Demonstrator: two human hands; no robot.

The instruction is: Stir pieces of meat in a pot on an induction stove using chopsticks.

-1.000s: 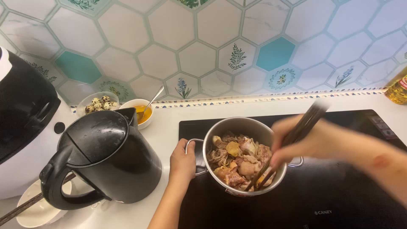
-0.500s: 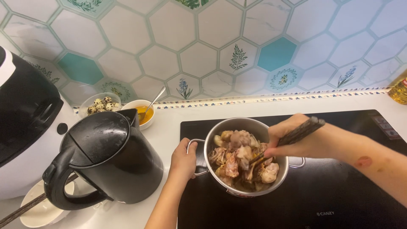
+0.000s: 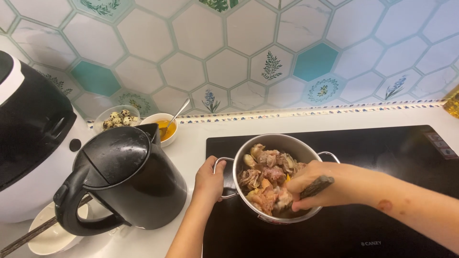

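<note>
I see the steel pot [image 3: 279, 143] sitting on the black cooktop [image 3: 382, 191], at its left part, filled with raw meat pieces [image 3: 267, 174]. My left hand [image 3: 209, 180] is closed around the pot's left loop handle, same hold as half a second ago. My right hand [image 3: 318, 184] has dropped lower than before: it now lies over the pot's right rim with the fingers curled tight around dark chopsticks [image 3: 316, 186], of which only a short butt end shows past the fingers; earlier they stuck up and out toward the right. Their tips are hidden under the hand, so I cannot tell whether they touch the meat. Left of the cooktop, on the white counter [image 3: 191, 138], the black kettle [image 3: 129, 179] stands close to the left hand, unchanged. Behind it are a bowl of speckled quail eggs [image 3: 117, 119] and a small bowl of orange sauce [image 3: 162, 126] with a spoon in it.
</note>
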